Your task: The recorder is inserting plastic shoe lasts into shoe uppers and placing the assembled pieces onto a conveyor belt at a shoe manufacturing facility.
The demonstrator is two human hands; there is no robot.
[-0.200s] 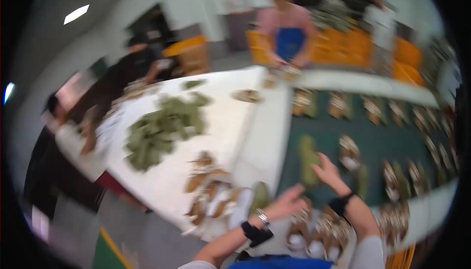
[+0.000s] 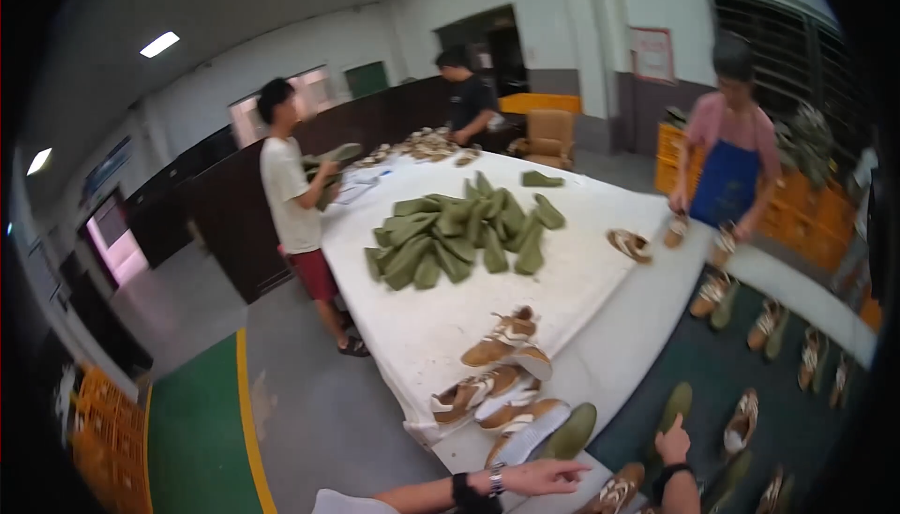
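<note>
My right hand (image 2: 672, 444) is at the lower right, thumb and fingers around the near end of an olive-green, insole-shaped piece (image 2: 676, 403) over the dark green belt (image 2: 647, 434). My left hand (image 2: 542, 477) is stretched out with nothing in it, fingers pointing right, just above a brown sneaker (image 2: 619, 488) at the lower edge. Nearest to it on the white table (image 2: 600, 280) lies another olive-green piece (image 2: 570, 432), beside a heap of brown-and-white sneakers (image 2: 478, 392). A single sneaker (image 2: 741, 420) rests on the belt right of my right hand.
A large pile of olive-green pieces (image 2: 455, 233) covers the table's middle. One person (image 2: 731, 158) in a blue apron handles sneakers at the far right. Another person (image 2: 291, 186) stands left of the table holding green pieces; a third person (image 2: 469, 102) works beyond. Orange crates (image 2: 108, 430) stand lower left.
The view has swung left, so the table and both my hands appear lower and the hands farther right. My right hand is still at the green piece; my left is still empty.
</note>
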